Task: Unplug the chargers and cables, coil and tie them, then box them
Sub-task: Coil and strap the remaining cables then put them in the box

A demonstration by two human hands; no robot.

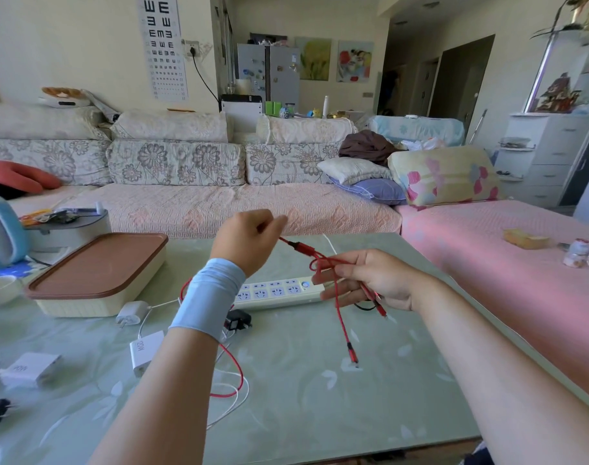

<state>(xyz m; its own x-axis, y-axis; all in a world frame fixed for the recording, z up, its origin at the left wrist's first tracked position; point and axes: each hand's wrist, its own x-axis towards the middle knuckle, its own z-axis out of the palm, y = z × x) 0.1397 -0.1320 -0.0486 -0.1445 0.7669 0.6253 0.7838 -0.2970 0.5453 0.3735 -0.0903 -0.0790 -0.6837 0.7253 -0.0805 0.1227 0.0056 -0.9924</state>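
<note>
**Tightening the red cable (316,255) into a tied coil**

You are pinching one end of the red cable with your left hand (249,239) and drawing it taut, apparently to cinch the wrap. Your right hand (370,280) is clamping its fingers (330,292) on the gathered loops above the surface (320,397). Lying below are one power strip (279,292), one lidded box (98,270), three white chargers (147,350) and two black chargers (239,320).

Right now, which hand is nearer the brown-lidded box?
Left. The left hand is raised just right of the box; the right hand is farther right, over the end of the power strip.
</note>
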